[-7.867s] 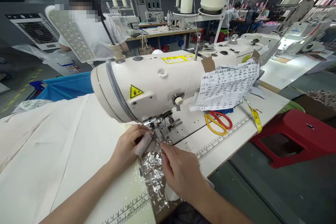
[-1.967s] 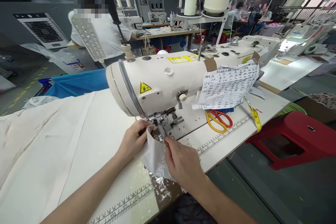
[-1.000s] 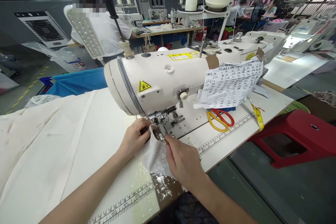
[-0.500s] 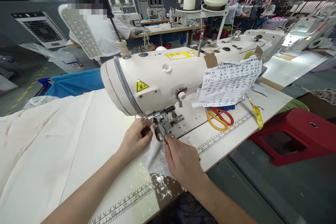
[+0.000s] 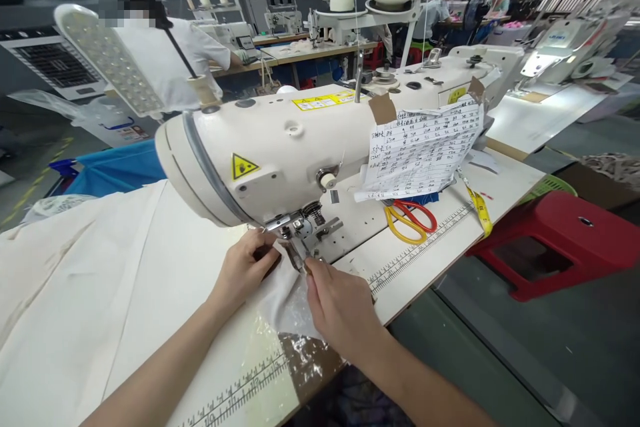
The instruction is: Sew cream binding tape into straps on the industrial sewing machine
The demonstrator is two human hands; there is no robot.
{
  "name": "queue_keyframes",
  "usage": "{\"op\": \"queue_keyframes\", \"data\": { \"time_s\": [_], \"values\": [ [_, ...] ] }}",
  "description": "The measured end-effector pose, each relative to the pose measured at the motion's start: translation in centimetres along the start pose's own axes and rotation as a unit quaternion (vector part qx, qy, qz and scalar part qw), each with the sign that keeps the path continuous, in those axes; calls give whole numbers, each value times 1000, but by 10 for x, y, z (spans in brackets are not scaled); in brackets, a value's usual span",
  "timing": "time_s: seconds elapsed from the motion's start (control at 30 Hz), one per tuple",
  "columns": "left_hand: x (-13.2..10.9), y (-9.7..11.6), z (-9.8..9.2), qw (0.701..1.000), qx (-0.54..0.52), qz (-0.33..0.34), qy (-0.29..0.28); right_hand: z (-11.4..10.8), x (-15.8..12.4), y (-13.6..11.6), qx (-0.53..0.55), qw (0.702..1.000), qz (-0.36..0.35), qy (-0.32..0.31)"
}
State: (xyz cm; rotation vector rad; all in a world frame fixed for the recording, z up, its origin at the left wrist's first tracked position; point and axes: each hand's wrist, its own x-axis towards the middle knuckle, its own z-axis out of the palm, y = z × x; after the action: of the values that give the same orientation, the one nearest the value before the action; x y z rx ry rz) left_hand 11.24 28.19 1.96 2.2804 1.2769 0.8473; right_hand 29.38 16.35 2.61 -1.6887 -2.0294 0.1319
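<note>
A white industrial sewing machine (image 5: 280, 160) stands in front of me, its needle and presser foot area (image 5: 300, 230) low on the left end. A piece of thin white fabric (image 5: 286, 303) runs from under that area toward me. My left hand (image 5: 243, 265) is closed on the fabric's left side, thumb and fingers pinched just left of the foot. On the other side, my right hand (image 5: 343, 303) pinches at the fabric's right edge beside a metal guide (image 5: 299, 255). Its fingertips are partly hidden.
Red and yellow-handled scissors (image 5: 411, 221), a tape measure (image 5: 479, 207) and a handwritten sheet (image 5: 420, 150) are to the right. A red stool (image 5: 560, 233) stands beside the table. Large white cloth (image 5: 65, 260) covers the left. A person in a white shirt (image 5: 165, 60) works behind.
My view has shifted slightly, so the machine and table appear further left. Both hands stay closed at the fabric by the presser foot, with little visible change.
</note>
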Motion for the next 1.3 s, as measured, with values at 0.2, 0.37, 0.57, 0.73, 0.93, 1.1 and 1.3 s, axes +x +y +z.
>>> {"op": "queue_keyframes", "data": {
  "time_s": [0.2,0.37,0.57,0.73,0.93,1.1,1.3],
  "values": [
    [-1,0,3,996,26,74,30,1,3,-1,-10,1000,5,2],
    [-1,6,-2,977,75,197,17,3,1,-3,-34,999,2,26],
    [-9,15,-18,958,140,230,-95,-14,-49,1,108,993,17,33],
    [-22,29,-10,949,215,211,-92,-22,-94,9,149,988,9,-30],
    [-39,38,9,952,251,169,-49,-25,-99,13,139,990,-23,-28],
    [-46,30,8,952,240,183,-55,-27,-98,15,115,993,-33,-10],
    [-47,30,12,947,250,198,-32,-31,-91,11,86,996,-27,-11]
  ]
}}
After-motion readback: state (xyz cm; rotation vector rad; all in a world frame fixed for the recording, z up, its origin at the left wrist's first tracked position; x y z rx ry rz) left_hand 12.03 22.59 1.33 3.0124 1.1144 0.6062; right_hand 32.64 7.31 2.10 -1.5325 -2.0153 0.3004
